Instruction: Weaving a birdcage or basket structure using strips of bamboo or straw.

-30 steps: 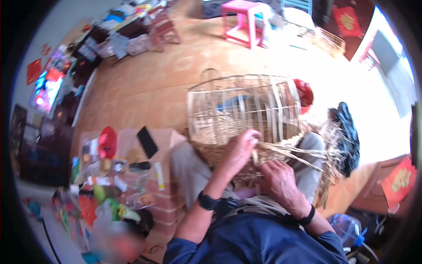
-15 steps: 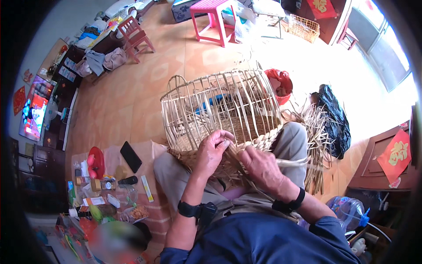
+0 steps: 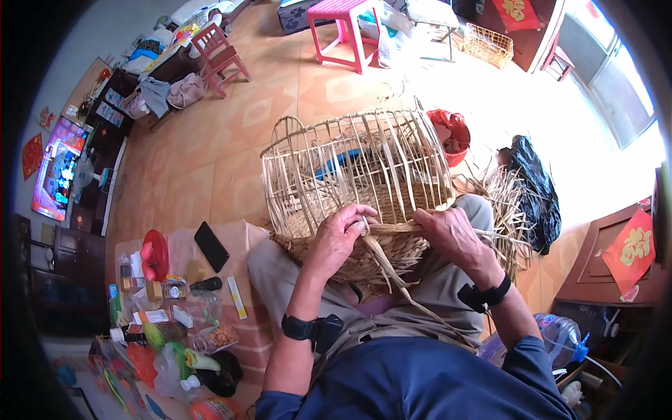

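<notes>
My left grip [image 3: 344,236] pinches the straw strands [image 3: 396,228], my right grip [image 3: 448,236] is closed on them farther along, and they run straight between! The part-woven basket [image 3: 381,201] sits at my knees [image 3: 477,210], something blue [image 3: 340,162] showing through it.

Pink stool [image 3: 341,10] at bk; TV [image 3: 59,168] lit, far lft; blk tablet [image 3: 211,246].

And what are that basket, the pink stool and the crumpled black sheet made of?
The basket looks like dried plant fibre, perhaps straw or rush, with a dull finish: its tan strands are uneven and interwoven. The stool is probably moulded plastic, smooth, its seat and legs one even pink. The black sheet seems thin plastic, slightly glossy: its creases catch light.
</notes>
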The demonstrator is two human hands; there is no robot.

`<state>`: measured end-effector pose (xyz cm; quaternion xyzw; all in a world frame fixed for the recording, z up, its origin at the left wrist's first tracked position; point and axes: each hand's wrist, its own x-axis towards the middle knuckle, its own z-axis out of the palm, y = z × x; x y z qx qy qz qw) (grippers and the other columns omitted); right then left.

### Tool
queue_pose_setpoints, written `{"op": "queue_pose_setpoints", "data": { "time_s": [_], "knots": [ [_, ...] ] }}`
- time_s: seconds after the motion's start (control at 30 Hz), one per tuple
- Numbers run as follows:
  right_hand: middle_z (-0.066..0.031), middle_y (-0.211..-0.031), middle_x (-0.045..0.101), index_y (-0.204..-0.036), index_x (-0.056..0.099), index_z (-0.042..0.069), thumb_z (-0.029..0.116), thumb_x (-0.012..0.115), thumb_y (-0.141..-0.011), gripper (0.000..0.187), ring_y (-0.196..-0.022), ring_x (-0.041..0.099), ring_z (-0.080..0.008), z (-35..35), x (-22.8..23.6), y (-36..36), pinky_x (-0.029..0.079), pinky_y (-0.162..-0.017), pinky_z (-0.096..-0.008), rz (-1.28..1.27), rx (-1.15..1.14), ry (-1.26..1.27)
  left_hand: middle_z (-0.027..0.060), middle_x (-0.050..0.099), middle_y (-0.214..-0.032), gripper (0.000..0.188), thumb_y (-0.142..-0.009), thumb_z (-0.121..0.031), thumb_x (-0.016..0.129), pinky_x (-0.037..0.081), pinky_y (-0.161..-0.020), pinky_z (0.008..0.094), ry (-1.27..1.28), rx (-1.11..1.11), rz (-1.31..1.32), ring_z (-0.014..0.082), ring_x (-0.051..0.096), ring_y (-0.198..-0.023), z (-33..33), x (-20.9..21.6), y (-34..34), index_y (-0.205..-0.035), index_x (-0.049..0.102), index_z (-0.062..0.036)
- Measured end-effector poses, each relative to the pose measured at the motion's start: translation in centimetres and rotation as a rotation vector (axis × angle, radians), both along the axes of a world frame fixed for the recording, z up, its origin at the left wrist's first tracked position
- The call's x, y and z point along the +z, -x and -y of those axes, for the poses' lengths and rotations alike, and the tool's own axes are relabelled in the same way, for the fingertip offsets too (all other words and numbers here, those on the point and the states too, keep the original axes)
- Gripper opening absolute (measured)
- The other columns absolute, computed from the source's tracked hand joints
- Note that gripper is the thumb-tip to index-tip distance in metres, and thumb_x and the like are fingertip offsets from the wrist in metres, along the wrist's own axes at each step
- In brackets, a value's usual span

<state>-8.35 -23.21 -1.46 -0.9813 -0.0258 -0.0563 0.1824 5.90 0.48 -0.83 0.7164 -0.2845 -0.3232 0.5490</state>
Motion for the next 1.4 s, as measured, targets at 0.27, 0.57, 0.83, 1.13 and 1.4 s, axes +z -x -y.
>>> {"op": "queue_pose_setpoints", "data": {
  "time_s": [0.27, 0.57, 0.83, 1.13, 1.4],
  "knots": [
    [-0.0142, -0.096, 0.064, -0.117, 0.057, 0.008, 0.026, 0.076, -0.09, 0.038, -0.083, 0.07, -0.0382, -5.4, 2.9, -1.5, 0.056, -0.068, -0.0497, 0.058, 0.018, -0.272, 0.0057, 0.069, -0.112, 0.032, -0.098, 0.01, 0.046, 0.05, -0.102, 0.0297, 0.057, -0.017, -0.132, 0.013, 0.065, -0.108, 0.0, -0.9, -0.7, -0.121, 0.065, -0.0025],
    [-0.019, -0.092, 0.064, -0.104, 0.063, 0.004, 0.015, 0.078, -0.085, 0.027, -0.083, 0.068, -0.0421, -6.8, 0.0, -0.9, 0.053, -0.069, -0.0491, 0.105, -0.156, -0.311, 0.0113, 0.068, -0.107, 0.03, -0.095, 0.004, 0.053, 0.052, -0.095, 0.0327, 0.155, -0.014, 0.203, 0.0188, 0.065, -0.102, 1.0, -1.9, 0.7, -0.122, 0.063, -0.005],
    [-0.0136, -0.072, 0.066, -0.081, 0.066, 0.007, 0.018, 0.072, -0.085, 0.013, -0.07, 0.068, -0.0364, -8.2, 3.9, -3.3, 0.049, -0.061, -0.0513, 0.009, 0.021, -0.009, 0.0126, 0.072, -0.098, 0.028, -0.092, 0.006, 0.067, 0.056, -0.086, 0.0369, 0.05, 0.023, 0.246, 0.0239, 0.072, -0.097, -1.0, -1.2, 0.4, -0.118, 0.065, -0.0042],
    [-0.0209, -0.085, 0.066, -0.104, 0.063, 0.005, 0.016, 0.083, -0.078, 0.035, -0.077, 0.065, -0.0399, -7.6, 6.4, 1.8, 0.051, -0.071, -0.0516, 0.14, -0.114, -0.003, 0.0143, 0.076, -0.102, 0.018, -0.094, -0.005, 0.065, 0.056, -0.09, 0.036, 0.086, -0.071, 0.179, 0.0234, 0.073, -0.098, 0.4, -0.4, -0.1, -0.11, 0.072, -0.0033],
    [-0.0059, -0.075, 0.059, -0.1, 0.058, -0.001, 0.028, 0.069, -0.103, 0.031, -0.069, 0.057, -0.0194, -10.0, -1.6, 2.5, 0.046, -0.062, -0.0365, -0.31, -0.209, -1.109, 0.0064, 0.076, -0.109, 0.022, -0.096, 0.006, 0.066, 0.057, -0.094, 0.0276, 0.002, -0.056, 0.081, 0.0142, 0.072, -0.104, -2.1, -0.1, -1.5, -0.117, 0.072, -0.0001]
  ]
}}
